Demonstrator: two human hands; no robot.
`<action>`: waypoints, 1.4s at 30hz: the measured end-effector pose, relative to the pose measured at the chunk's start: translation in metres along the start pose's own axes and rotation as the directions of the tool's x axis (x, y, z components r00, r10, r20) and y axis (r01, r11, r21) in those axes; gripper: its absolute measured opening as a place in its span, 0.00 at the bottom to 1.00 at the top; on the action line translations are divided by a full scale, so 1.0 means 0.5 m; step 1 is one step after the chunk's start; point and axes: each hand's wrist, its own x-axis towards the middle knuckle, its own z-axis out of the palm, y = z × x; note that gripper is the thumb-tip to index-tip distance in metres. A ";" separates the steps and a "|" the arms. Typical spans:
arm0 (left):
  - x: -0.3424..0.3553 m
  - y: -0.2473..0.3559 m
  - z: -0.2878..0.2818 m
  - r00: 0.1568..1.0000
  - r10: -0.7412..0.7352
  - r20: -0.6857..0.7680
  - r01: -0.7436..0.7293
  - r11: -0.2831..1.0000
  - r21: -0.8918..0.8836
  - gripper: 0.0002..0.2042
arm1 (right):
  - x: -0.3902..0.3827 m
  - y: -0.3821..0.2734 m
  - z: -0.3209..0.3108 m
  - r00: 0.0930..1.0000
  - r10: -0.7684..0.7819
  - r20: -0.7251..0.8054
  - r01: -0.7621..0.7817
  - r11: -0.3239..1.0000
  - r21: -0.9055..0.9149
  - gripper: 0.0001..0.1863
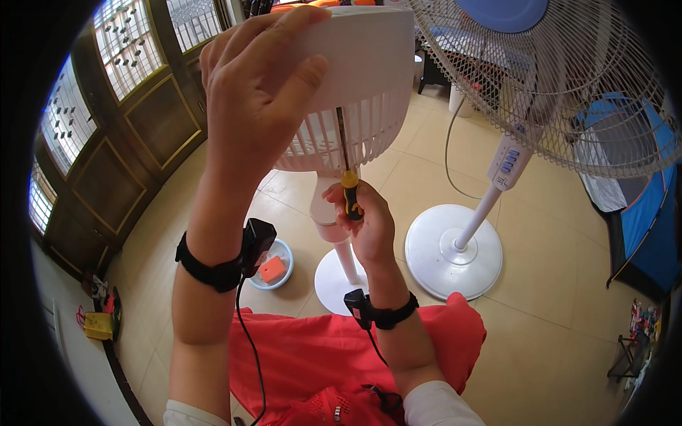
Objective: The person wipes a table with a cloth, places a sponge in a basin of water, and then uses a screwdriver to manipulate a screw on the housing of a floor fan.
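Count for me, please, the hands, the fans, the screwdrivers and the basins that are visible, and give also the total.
Hands: 2 (left hand, right hand)
Fans: 2 (middle fan, right-side fan)
Screwdrivers: 1 (yellow-and-black screwdriver, in the right hand)
Basins: 1 (light blue basin)
Total: 6

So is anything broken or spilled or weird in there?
Nothing really stands out. The left hand is against the white fan, and the right hand holds a screwdriver with its shaft pointing up at the grille. I see no spill by the light-blue basin.
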 end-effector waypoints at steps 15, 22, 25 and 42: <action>-0.007 0.000 -0.001 0.999 -0.039 -0.010 0.039 0.999 0.032 0.18 | -0.003 -0.003 0.010 0.992 -0.035 -0.121 0.050 0.991 0.124 0.06; -0.005 -0.004 0.001 1.000 0.002 -0.017 -0.001 0.997 0.075 0.18 | 0.000 0.028 0.009 0.932 -0.241 -0.269 0.215 0.969 -0.123 0.11; -0.002 -0.007 0.005 0.998 0.019 -0.059 -0.014 0.997 0.073 0.18 | -0.006 0.013 0.021 0.956 -0.237 -0.174 0.216 0.968 -0.128 0.09; 0.003 -0.005 0.003 0.992 0.065 -0.108 -0.061 0.997 0.046 0.17 | -0.013 -0.010 0.022 0.991 -0.055 -0.121 0.061 0.997 0.043 0.07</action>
